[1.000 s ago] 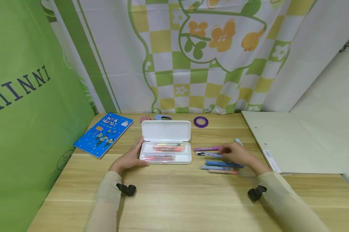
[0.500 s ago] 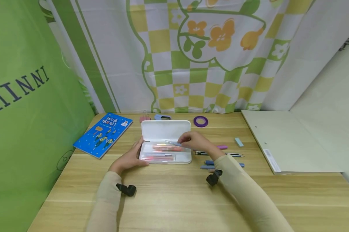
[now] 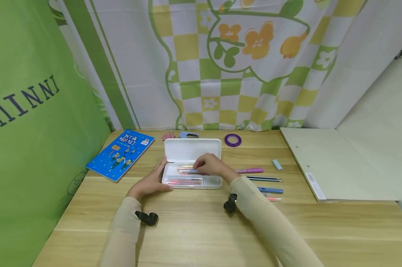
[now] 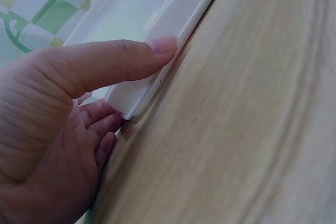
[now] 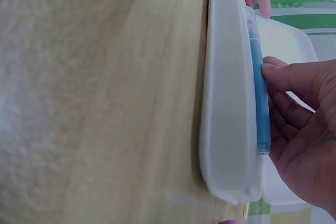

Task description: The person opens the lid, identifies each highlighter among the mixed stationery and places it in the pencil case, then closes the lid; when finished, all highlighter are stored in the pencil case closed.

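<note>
A white pencil case (image 3: 192, 148) lies with its lid up, pens and pencils in its two compartments. My left hand (image 3: 151, 183) grips its left end; in the left wrist view the thumb (image 4: 164, 45) lies along the front wall and the fingers reach around the corner. Over the back compartment, my right hand (image 3: 211, 165) pinches a blue pen (image 5: 261, 93) with a clear end between thumb and fingers. The pen runs lengthwise along the case, close over the rim in the right wrist view.
To the right lie a purple marker (image 3: 251, 170), dark pencils (image 3: 266, 179), a blue pen (image 3: 271, 190) and an eraser (image 3: 277, 164). Behind are purple tape (image 3: 233, 140) and a blue cutter-like item (image 3: 188, 135). A blue book (image 3: 121, 155) lies left, a large folder (image 3: 341, 167) right.
My right hand has picked up the blue pen from the group on the right and carried it left over the case. My left hand has stayed on the case.
</note>
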A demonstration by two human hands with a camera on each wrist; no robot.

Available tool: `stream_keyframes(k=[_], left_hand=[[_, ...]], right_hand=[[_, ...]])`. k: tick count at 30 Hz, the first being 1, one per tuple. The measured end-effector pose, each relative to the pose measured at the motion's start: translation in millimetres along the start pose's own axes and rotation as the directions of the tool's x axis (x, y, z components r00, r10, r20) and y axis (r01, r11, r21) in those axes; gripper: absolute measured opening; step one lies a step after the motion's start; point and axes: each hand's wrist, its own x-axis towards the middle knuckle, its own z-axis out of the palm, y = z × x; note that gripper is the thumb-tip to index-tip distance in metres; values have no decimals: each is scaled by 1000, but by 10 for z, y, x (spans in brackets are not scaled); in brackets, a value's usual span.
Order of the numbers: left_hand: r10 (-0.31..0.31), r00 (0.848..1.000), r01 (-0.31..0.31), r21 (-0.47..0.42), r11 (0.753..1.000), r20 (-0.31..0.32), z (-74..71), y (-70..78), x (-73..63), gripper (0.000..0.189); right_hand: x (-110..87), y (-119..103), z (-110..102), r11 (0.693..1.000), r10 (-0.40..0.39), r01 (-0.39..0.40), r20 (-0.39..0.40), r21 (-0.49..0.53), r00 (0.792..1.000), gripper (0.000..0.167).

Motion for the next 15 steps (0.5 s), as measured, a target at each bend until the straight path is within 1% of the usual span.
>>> stream_keyframes(k=[3,5,7,11,12,14,15], left_hand=[[-9,1000,9,4,1000,-5,1,2,4,119],[-7,1000,7,5,1000,-8,3,1,4,119],[-5,1000,5,2,1000,-4,-3,86,-33,117],[0,1000,0,-4,1000,0,1,100,-43,118],[-2,1000,2,-1,1000,1,0,99,-40,118],[-1,1000,2,11,1000,-3,10,10,-2,120],[-3,1000,3,15,1000,-4,11,7,0,120]], right_hand=[[-26,47,-3,999,3,-2,-31,34,1000,8],[-56,88,-18,997,11,-6,-58,74,998,9],[-111,121,-56,992,15,-5,-78,123,997,10],[-266,190,-189,982,41,-23,-91,189,995,15],[-317,208,-233,979,51,-32,-90,201,995,16],[-424,262,-317,974,79,-57,-91,221,993,18],[-483,291,-360,971,94,-70,-93,228,991,18]])
